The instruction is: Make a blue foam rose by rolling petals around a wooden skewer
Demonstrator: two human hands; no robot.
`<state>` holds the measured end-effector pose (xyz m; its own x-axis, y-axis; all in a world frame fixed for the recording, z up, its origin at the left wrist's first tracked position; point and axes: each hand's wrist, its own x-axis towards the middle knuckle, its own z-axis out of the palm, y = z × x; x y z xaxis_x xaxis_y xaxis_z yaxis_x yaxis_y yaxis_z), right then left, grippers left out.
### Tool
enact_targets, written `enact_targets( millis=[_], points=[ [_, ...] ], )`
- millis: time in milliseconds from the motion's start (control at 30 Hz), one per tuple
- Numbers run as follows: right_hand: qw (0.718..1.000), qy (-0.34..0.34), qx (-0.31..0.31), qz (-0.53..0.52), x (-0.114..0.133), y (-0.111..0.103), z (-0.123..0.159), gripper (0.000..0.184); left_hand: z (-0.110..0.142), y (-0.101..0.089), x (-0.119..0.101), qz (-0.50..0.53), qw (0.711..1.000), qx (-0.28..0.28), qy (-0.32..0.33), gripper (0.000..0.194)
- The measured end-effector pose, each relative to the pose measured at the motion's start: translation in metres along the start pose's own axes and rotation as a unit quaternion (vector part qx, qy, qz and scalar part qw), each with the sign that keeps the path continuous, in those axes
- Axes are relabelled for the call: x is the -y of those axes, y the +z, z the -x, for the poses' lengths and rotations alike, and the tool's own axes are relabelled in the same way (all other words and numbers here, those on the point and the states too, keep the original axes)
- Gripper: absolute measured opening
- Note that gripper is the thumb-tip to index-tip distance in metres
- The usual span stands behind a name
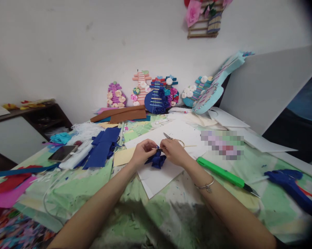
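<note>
My left hand pinches the top of a ruffled dark blue crepe paper piece. From the other side, my right hand grips that same spot, fingertips close to those of the left. The crumpled paper hangs below the fingers, over a white sheet. Just behind the right hand lie scissors, partly covered by it. A thin light stick sticks out past that hand; whether it is held I cannot tell.
Dark blue crepe strips and a phone lie left. A green utility knife, blade out, and a blue glue gun lie right. Decorated paper guitars stand against the wall.
</note>
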<state>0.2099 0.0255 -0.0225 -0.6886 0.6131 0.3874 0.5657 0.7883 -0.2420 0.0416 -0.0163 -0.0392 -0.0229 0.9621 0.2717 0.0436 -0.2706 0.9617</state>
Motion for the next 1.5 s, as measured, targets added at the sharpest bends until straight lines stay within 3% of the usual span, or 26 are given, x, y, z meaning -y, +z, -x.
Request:
enact_targets(
  millis=[433, 600, 1033, 1500],
  points=[
    [0.998, -0.046, 0.019, -0.045, -0.004, -0.008, 0.0, 0.01, 0.002, 0.0, -0.004, -0.02, 1.0, 0.017, 0.003, 0.023],
    [0.998, -0.023, 0.041, -0.036, -0.005, -0.008, -0.001, 0.005, 0.002, -0.001, -0.003, -0.018, 1.0, 0.019, 0.008, 0.023],
    [0.997, -0.006, 0.02, -0.08, -0.005, -0.006, -0.001, 0.003, 0.002, -0.001, -0.002, -0.02, 0.999, 0.025, 0.011, 0.023],
    [0.994, -0.014, 0.041, -0.096, -0.007, -0.011, -0.001, 0.016, 0.003, 0.0, 0.0, -0.032, 0.999, 0.032, 0.01, 0.019]
  ],
)
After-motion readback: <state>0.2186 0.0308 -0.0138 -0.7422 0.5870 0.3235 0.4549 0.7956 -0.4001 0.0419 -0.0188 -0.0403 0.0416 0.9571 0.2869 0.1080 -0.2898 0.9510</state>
